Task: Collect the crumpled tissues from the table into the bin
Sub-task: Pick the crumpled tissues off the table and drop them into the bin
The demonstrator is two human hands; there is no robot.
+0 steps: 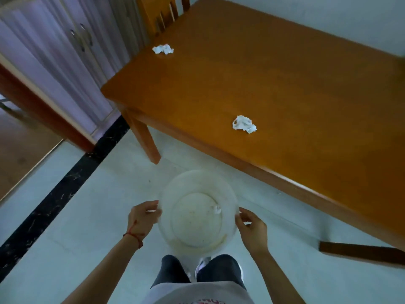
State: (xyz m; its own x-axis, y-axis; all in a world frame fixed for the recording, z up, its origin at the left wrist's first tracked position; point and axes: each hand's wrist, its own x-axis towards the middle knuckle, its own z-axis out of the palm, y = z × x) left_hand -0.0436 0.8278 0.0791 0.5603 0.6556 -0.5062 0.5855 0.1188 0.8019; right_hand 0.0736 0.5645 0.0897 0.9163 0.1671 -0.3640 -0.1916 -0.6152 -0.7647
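Note:
A round white bin is seen from above, over the pale floor just in front of my legs. My left hand grips its left rim and my right hand grips its right rim. A small white scrap lies inside the bin near the right wall. On the orange wooden table, one crumpled tissue lies near the front edge. A second crumpled tissue lies at the far left edge, by the chair.
A wooden chair stands at the table's far left side. A table leg comes down ahead of the bin, and a wooden bar lies low at the right. A black floor strip runs diagonally on the left, beside a cabinet with purple doors.

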